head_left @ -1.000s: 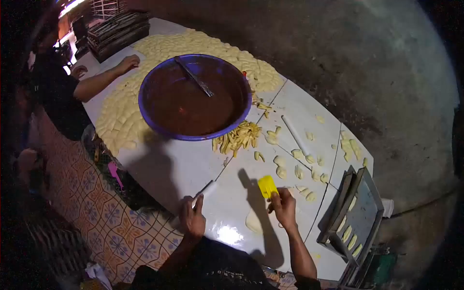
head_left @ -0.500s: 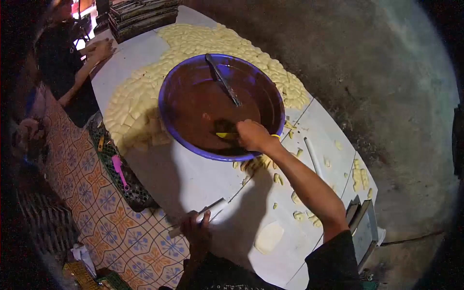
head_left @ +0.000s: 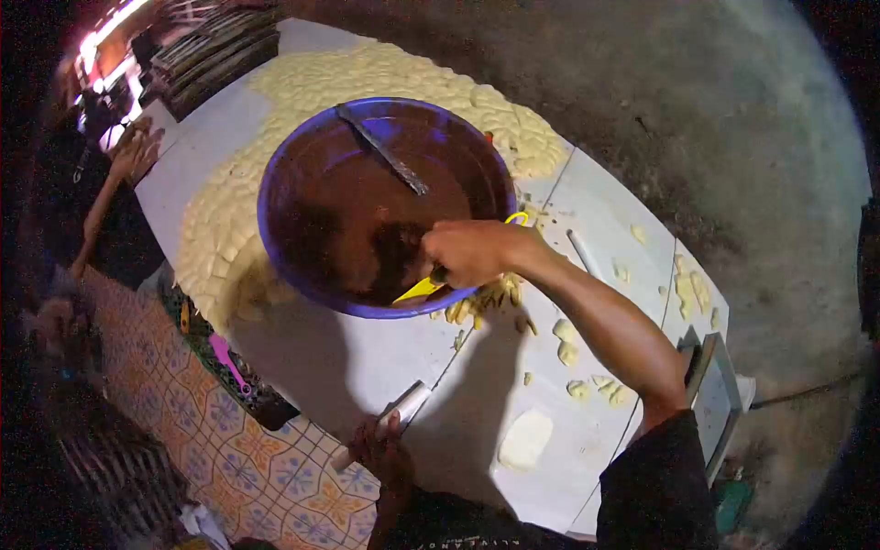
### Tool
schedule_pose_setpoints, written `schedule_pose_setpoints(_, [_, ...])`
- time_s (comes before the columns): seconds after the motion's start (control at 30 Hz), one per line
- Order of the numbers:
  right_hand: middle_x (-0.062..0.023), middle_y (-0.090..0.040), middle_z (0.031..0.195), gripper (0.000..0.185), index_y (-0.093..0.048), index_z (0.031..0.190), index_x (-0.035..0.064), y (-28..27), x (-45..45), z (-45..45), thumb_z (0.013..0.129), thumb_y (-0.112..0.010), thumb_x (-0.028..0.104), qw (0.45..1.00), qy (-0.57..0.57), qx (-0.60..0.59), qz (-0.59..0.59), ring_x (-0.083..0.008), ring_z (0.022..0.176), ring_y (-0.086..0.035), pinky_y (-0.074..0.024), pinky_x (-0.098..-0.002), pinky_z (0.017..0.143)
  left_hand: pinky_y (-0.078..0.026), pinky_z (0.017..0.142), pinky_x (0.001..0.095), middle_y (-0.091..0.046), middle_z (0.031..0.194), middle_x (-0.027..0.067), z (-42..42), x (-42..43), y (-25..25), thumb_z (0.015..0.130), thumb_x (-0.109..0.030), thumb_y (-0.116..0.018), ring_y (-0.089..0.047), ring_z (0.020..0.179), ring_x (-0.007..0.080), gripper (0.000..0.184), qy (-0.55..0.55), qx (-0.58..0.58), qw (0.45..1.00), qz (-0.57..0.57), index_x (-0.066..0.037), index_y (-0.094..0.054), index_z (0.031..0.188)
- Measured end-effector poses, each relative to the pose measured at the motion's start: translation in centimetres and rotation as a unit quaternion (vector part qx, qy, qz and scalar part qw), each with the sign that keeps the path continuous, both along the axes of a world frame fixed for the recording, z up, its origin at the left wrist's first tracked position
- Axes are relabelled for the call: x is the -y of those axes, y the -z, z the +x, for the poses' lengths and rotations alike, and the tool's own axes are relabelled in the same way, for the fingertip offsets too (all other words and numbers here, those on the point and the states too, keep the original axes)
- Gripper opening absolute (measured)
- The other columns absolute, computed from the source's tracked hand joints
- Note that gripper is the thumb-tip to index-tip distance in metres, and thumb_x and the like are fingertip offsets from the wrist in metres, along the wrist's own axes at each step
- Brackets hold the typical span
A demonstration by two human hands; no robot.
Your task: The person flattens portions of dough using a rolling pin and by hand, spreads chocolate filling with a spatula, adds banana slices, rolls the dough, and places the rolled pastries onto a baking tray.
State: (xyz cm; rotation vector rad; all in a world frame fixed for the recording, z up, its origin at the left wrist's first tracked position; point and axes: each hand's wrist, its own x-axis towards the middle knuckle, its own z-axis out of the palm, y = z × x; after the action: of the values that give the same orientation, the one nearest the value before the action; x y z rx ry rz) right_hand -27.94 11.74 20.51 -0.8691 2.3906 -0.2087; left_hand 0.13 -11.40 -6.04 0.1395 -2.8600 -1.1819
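Observation:
My right hand (head_left: pixel 477 252) is closed around a yellow spatula (head_left: pixel 420 291), over the near right rim of the purple basin (head_left: pixel 390 310). The blade points down and left near the basin's inner wall, and a yellow loop shows behind my wrist. Smooth brown filling (head_left: pixel 367 225) lies in the basin, with a long dark flat tool (head_left: pixel 380 151) resting in it against the far wall. My left hand (head_left: pixel 380 449), in shadow at the table's near edge, grips a pale rolling pin (head_left: pixel 410 401); its far end touches or hovers over the table.
Many pale dough pieces (head_left: pixel 211 238) cover the table around the basin. A flat dough sheet (head_left: pixel 526 440) and scraps lie at right, with a white rod (head_left: pixel 583 253). Stacked dark trays (head_left: pixel 206 60) stand at the far left, beside another person's hands (head_left: pixel 133 151). A pink tool (head_left: pixel 229 362) lies in a crate.
My right hand has drawn the yellow spatula towards the basin's near rim, showing more of its blade. The view has shifted slightly. My left hand keeps its grip on the rolling pin.

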Motion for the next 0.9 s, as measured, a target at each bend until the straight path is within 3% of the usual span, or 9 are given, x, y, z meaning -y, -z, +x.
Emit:
schedule_pose_setpoints(0.1, [-0.0209, -0.070, 0.093, 0.026, -0.072, 0.102, 0.0033, -2.7, -3.2, 5.8, 0.078, -0.064, 0.006, 0.999, 0.032, 0.003, -0.042, -0.0400, 0.089, -0.066, -0.0495, -0.0481, 0.072, -0.038, 0.097, 0.0563, -0.060, 0.116, 0.0169, -0.8, 0.1, -1.8, 0.102, -0.024, -0.038, -0.055, 0.111, 0.0391, 0.039, 0.036, -0.024, 0.999, -0.011, -0.015, -0.069, 0.124])
schedule_pose_setpoints(0.17, [-0.0191, -0.070, 0.099, 0.030, -0.072, 0.107, 0.0052, -2.3, -6.0, 11.7, 0.078, -0.063, 0.005, 0.995, 0.047, -0.005, -0.089, -0.0383, 0.092, -0.066, -0.0506, -0.0469, 0.075, -0.040, 0.096, 0.0558, -0.060, 0.114, 0.0177, -1.2, -0.1, -2.0, 0.102, -0.022, -0.038, -0.057, 0.107, 0.0389, 0.040, 0.066, -0.154, 0.984, -0.059, -0.011, -0.070, 0.124])
schedule_pose_setpoints(0.3, [-0.0116, -0.068, 0.118, 0.042, -0.070, 0.119, 0.0079, -0.1, -7.8, 27.9, 0.078, -0.063, -0.001, 0.973, 0.219, 0.013, -0.067, -0.0344, 0.098, -0.068, -0.0548, -0.0438, 0.083, -0.047, 0.088, 0.0522, -0.062, 0.113, 0.0187, -1.6, 0.2, 0.2, 0.100, -0.012, -0.041, -0.060, 0.101, 0.0380, 0.038, 0.096, -0.292, 0.946, -0.102, -0.009, -0.070, 0.124])
schedule_pose_setpoints(0.37, [-0.0169, -0.066, 0.111, 0.044, -0.067, 0.126, 0.0133, 4.7, -7.9, 35.8, 0.084, -0.060, 0.004, 0.949, 0.304, 0.000, -0.081, -0.0375, 0.099, -0.066, -0.0568, -0.0457, 0.082, -0.049, 0.085, 0.0525, -0.064, 0.114, 0.0182, -0.5, -0.3, 0.3, 0.097, -0.006, -0.046, -0.062, 0.102, 0.0378, 0.039, 0.065, -0.254, 0.959, -0.110, -0.011, -0.069, 0.128])
schedule_pose_setpoints(0.47, [-0.0199, -0.057, 0.126, 0.045, -0.066, 0.128, 0.0132, 12.7, -5.3, 45.0, 0.084, -0.063, 0.006, 0.917, 0.373, -0.126, -0.064, -0.0381, 0.105, -0.063, -0.0585, -0.0449, 0.085, -0.045, 0.094, 0.0531, -0.066, 0.120, 0.0181, 0.1, -0.3, -0.6, 0.093, 0.001, -0.047, -0.063, 0.108, 0.0407, 0.049, 0.071, -0.070, 0.995, -0.019, -0.013, -0.063, 0.137])
schedule_pose_setpoints(0.57, [-0.0205, -0.052, 0.135, 0.042, -0.062, 0.130, 0.0077, 19.9, -3.5, 48.0, 0.089, -0.067, 0.012, 0.855, 0.470, -0.187, -0.119, -0.0376, 0.111, -0.059, -0.0580, -0.0449, 0.087, -0.041, 0.101, 0.0534, -0.064, 0.127, 0.0196, -0.6, 1.1, 3.5, 0.084, 0.005, -0.050, -0.060, 0.115, 0.0410, 0.063, 0.117, -0.207, 0.964, -0.119, -0.014, -0.054, 0.145])
schedule_pose_setpoints(0.67, [-0.0226, -0.049, 0.139, 0.041, -0.058, 0.130, 0.0021, 23.2, -2.7, 48.6, 0.091, -0.065, 0.013, 0.834, 0.461, -0.269, -0.139, -0.0410, 0.111, -0.057, -0.0576, -0.0448, 0.086, -0.038, 0.103, 0.0535, -0.059, 0.133, 0.0175, -1.3, 2.2, 6.2, 0.077, 0.004, -0.057, -0.056, 0.121, 0.0375, 0.075, 0.133, -0.224, 0.946, -0.193, -0.016, -0.049, 0.149])
schedule_pose_setpoints(0.77, [-0.0246, -0.049, 0.136, 0.039, -0.058, 0.129, 0.0015, 22.6, -1.4, 50.4, 0.091, -0.063, 0.012, 0.811, 0.507, -0.272, -0.100, -0.0411, 0.110, -0.057, -0.0572, -0.0453, 0.085, -0.036, 0.104, 0.0545, -0.056, 0.134, 0.0141, -0.9, 1.5, 5.5, 0.081, -0.002, -0.060, -0.053, 0.122, 0.0359, 0.067, 0.083, -0.172, 0.958, -0.213, -0.019, -0.054, 0.145])
schedule_pose_setpoints(0.9, [-0.0255, -0.051, 0.133, 0.040, -0.059, 0.126, -0.0007, 20.9, -0.4, 51.9, 0.090, -0.064, 0.014, 0.806, 0.554, -0.194, -0.072, -0.0398, 0.107, -0.059, -0.0568, -0.0451, 0.084, -0.036, 0.104, 0.0540, -0.055, 0.133, 0.0149, -0.3, 1.0, 2.3, 0.087, -0.007, -0.062, -0.051, 0.122, 0.0363, 0.059, 0.103, -0.235, 0.935, -0.244, -0.023, -0.056, 0.143])
